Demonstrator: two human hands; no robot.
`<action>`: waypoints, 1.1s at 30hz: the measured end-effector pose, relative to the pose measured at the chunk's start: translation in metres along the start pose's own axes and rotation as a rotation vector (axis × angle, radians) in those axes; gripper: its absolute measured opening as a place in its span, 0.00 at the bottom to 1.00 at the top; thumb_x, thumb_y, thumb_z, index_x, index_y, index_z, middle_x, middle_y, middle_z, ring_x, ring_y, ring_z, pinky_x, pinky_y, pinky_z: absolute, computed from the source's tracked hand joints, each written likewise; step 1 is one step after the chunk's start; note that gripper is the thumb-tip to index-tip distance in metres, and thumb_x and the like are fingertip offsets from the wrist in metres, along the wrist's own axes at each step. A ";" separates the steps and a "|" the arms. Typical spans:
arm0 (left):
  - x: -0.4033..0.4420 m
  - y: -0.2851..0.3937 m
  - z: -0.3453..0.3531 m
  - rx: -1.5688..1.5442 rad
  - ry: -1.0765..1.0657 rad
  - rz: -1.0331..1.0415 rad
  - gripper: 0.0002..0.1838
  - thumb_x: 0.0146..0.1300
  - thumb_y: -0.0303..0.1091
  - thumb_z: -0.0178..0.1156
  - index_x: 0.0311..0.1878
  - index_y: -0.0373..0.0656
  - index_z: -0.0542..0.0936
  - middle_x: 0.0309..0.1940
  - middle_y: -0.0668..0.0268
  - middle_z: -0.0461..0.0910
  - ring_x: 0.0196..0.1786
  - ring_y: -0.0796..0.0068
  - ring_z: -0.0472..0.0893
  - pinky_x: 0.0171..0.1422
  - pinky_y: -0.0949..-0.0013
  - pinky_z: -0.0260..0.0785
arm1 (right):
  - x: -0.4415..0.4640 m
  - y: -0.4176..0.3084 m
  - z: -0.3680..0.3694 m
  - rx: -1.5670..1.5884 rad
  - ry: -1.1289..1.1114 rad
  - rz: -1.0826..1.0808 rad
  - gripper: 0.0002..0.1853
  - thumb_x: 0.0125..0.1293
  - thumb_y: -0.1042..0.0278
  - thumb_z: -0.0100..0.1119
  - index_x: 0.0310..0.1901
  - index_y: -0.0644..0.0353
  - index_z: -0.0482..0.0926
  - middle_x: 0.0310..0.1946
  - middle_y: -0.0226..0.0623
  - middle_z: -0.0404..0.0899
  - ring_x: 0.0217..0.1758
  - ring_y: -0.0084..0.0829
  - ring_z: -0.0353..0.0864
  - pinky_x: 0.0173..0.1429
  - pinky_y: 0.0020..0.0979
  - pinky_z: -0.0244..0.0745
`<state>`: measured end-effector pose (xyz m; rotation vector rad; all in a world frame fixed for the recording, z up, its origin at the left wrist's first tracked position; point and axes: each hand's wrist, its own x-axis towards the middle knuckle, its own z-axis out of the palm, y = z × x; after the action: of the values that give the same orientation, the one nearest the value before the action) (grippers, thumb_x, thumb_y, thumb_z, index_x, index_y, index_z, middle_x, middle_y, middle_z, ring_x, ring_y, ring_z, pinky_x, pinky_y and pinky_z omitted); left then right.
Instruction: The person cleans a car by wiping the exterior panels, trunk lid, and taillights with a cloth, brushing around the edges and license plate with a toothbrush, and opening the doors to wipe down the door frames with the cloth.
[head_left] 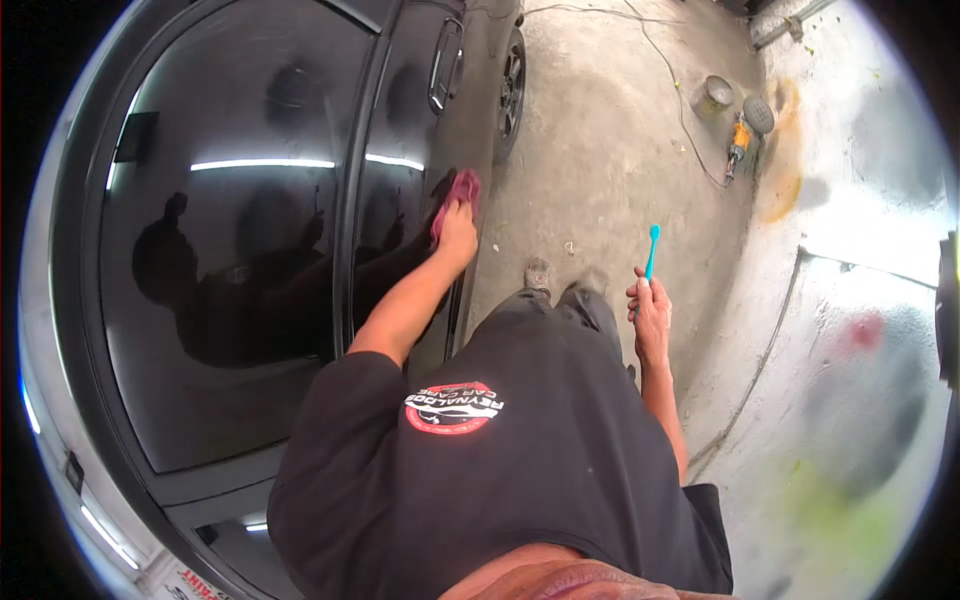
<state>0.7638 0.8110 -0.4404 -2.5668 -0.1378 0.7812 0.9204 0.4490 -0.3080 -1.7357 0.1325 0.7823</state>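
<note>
A crumpled magenta cloth (464, 188) is pressed against the side of a black car (420, 170), near its door handle (446, 65). My left hand (458, 232) is closed over the cloth, which covers most of the fingertips. Away from the car, my right hand (650, 305) grips a turquoise toothbrush (653, 250) by its handle, head pointing up and away from me. Reflections of my body and of ceiling lights show in the car's dark glass and paint.
An orange power tool with a round pad (738, 145) rests by the white wall (850, 300), its cord (680, 90) running over the concrete floor (590, 140). Beside it stands a can (712, 95). A car wheel (512, 85) is ahead; my shoes (537, 273) are beside the car.
</note>
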 end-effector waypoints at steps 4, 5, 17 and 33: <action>-0.018 0.022 -0.004 0.036 -0.174 0.160 0.23 0.74 0.48 0.51 0.60 0.51 0.87 0.65 0.65 0.82 0.73 0.64 0.69 0.76 0.50 0.50 | 0.030 -0.014 0.006 -0.026 -0.036 0.009 0.21 0.81 0.56 0.54 0.65 0.61 0.79 0.33 0.25 0.76 0.31 0.14 0.68 0.31 0.20 0.67; -0.005 0.016 0.004 0.023 -0.139 0.122 0.23 0.74 0.47 0.51 0.60 0.50 0.87 0.66 0.65 0.82 0.73 0.64 0.69 0.76 0.51 0.50 | 0.038 -0.020 0.006 -0.044 -0.043 0.028 0.21 0.81 0.57 0.53 0.66 0.61 0.78 0.33 0.25 0.76 0.31 0.14 0.69 0.32 0.20 0.67; 0.182 -0.150 -0.098 0.226 0.085 -0.186 0.27 0.75 0.43 0.47 0.72 0.42 0.77 0.80 0.60 0.64 0.77 0.57 0.63 0.74 0.56 0.56 | 0.210 -0.110 -0.009 -0.104 -0.156 -0.007 0.21 0.81 0.57 0.54 0.66 0.59 0.79 0.34 0.25 0.77 0.31 0.15 0.69 0.32 0.20 0.68; 0.302 -0.219 -0.129 0.120 0.082 -0.142 0.23 0.69 0.42 0.54 0.61 0.41 0.85 0.73 0.64 0.70 0.75 0.59 0.62 0.69 0.61 0.58 | 0.417 -0.259 -0.029 -0.111 -0.164 -0.062 0.20 0.81 0.57 0.54 0.66 0.59 0.78 0.33 0.24 0.76 0.29 0.13 0.67 0.31 0.19 0.66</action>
<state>1.0945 1.0231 -0.4000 -2.4404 -0.2373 0.6111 1.3758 0.6332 -0.3267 -1.7628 -0.0765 0.8969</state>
